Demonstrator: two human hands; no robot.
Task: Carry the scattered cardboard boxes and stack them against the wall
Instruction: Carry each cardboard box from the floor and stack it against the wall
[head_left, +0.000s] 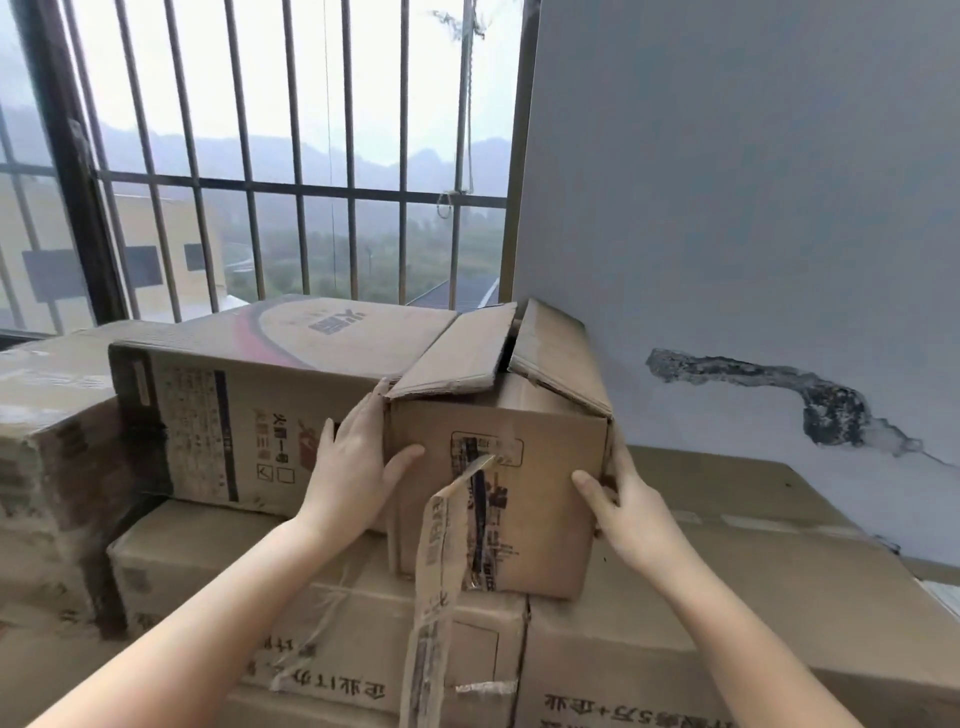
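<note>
Cardboard is soft at the corners, so keep your grip low and flat on the small box you are seating on top of the stack. Your left hand lies against its left edge, fingers straight along the side and thumb across the front face; your right hand clasps the right front corner, thumb on the front, fingers wrapped round the side out of sight. The box rests on the lower boxes, just beside the printed box on its left and close to the wall behind. Its 2 top flaps stand open and a strip of tape hangs loose down the front. I judge the best move is to slide it back squarely with even pressure from both palms until it meets the wall, keeping fingers clear of the gap to the printed box, and not to pull on the tape.
</note>
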